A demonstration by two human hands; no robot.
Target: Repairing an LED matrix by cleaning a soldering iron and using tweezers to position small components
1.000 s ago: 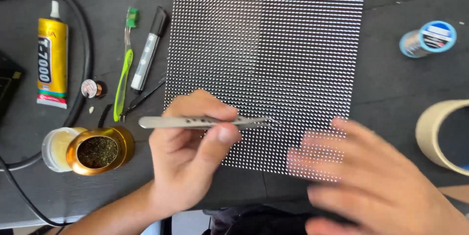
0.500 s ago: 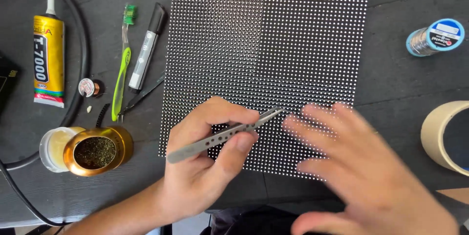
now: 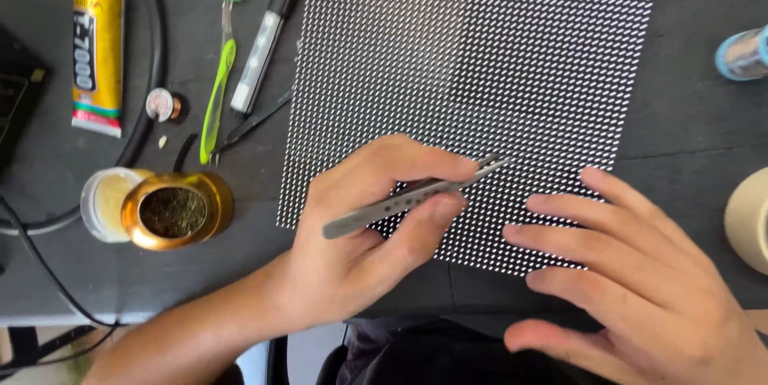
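A large black panel (image 3: pixel 480 57) covered in rows of small white dots lies flat on the dark table. My left hand (image 3: pixel 360 233) grips metal tweezers (image 3: pixel 416 193), their tips pointing right and resting on the panel's lower part. My right hand (image 3: pixel 632 265) lies flat with fingers spread on the panel's lower right corner, holding nothing.
Left of the panel lie a black-and-white marker (image 3: pixel 260 45), a green-handled tool (image 3: pixel 218 85), a yellow glue tube (image 3: pixel 96 53), a gold tin of brass wool (image 3: pixel 172 211), a small white jar (image 3: pixel 104 201) and black cables (image 3: pixel 152 57). A blue spool (image 3: pixel 744 53) and a tape roll (image 3: pixel 748 221) sit at right.
The tweezers swung from level to tilted, tips rising to the right onto the panel. My right hand slid further onto the panel's corner. The view moved closer.
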